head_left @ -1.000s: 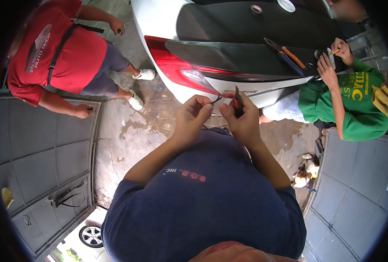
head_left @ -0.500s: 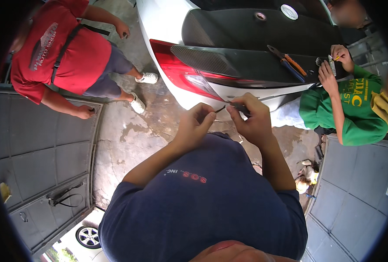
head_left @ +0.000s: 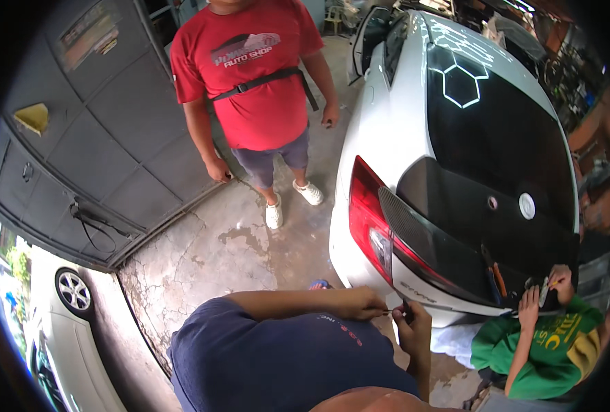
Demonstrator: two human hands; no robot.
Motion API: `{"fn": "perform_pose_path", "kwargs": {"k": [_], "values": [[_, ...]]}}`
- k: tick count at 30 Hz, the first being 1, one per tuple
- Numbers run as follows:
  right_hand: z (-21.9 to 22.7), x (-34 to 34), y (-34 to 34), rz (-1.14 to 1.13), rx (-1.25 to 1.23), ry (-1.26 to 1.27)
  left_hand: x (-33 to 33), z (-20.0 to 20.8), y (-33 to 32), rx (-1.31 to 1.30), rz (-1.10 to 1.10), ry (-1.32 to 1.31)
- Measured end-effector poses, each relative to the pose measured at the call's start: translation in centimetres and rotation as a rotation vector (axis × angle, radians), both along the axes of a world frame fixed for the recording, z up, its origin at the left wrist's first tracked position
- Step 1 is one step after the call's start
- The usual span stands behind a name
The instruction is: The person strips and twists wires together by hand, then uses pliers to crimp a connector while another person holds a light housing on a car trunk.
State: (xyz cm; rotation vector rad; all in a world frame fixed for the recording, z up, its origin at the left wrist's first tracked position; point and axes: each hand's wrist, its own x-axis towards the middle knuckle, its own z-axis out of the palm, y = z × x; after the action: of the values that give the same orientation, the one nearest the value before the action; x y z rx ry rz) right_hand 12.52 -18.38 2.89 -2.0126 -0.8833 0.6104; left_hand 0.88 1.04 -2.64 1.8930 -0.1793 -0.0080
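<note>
My left hand [head_left: 364, 303] pinches one end of a thin wire-like piece [head_left: 388, 312], which spans the small gap between my hands. My right hand [head_left: 415, 329] is closed around a slim dark tool [head_left: 406, 302]. Its exact kind is hidden by my fingers, which meet the wire-like piece near its other end. Both hands are held together in front of my dark blue shirt, close to the rear corner of a white car [head_left: 342, 233] with a red tail light [head_left: 365, 206].
On the car's black trunk lid lie pliers with orange handles [head_left: 499, 280], a tape roll [head_left: 492, 202] and a white round item [head_left: 526, 206]. A person in green [head_left: 535, 353] works at right; another in red [head_left: 263, 103] stands by a grey metal gate [head_left: 92, 137]. A second car [head_left: 71, 350] is at left.
My view has swung to the left and up, so the car and both people appear shifted. My hands have come closer together, still holding the thin piece and the dark tool.
</note>
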Motion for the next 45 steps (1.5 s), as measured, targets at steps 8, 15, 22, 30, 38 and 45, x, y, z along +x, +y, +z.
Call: {"fn": "perform_pose_path", "kwargs": {"k": [8, 15, 22, 30, 38, 45], "values": [[-1.7, 0.2, -1.3, -0.048, -0.026, 0.281, 0.7, -3.8, -0.6, -0.172, -0.033, -0.078], [-1.3, 1.8, 0.2, 0.046, 0.052, 0.084, 1.5, -5.0, -0.4, -0.229, -0.169, 0.048], [-1.2, 1.7, 2.3, -0.057, 0.211, 0.443, 1.0, -4.0, -0.9, -0.932, -0.069, 0.18], [1.7, 4.2, 7.0, -0.02, 0.422, -0.135, 0.0, -3.8, -1.6, -0.857, 0.121, 0.244], [25.1, 3.4, 13.4, 0.555, 1.397, -0.28, 0.1, -2.8, -0.1, -0.816, 0.317, 0.185], [19.6, 2.1, 16.2, 0.706, 1.374, 0.328, -1.8, 2.3, 0.4, -0.873, 0.548, 0.236]]}}
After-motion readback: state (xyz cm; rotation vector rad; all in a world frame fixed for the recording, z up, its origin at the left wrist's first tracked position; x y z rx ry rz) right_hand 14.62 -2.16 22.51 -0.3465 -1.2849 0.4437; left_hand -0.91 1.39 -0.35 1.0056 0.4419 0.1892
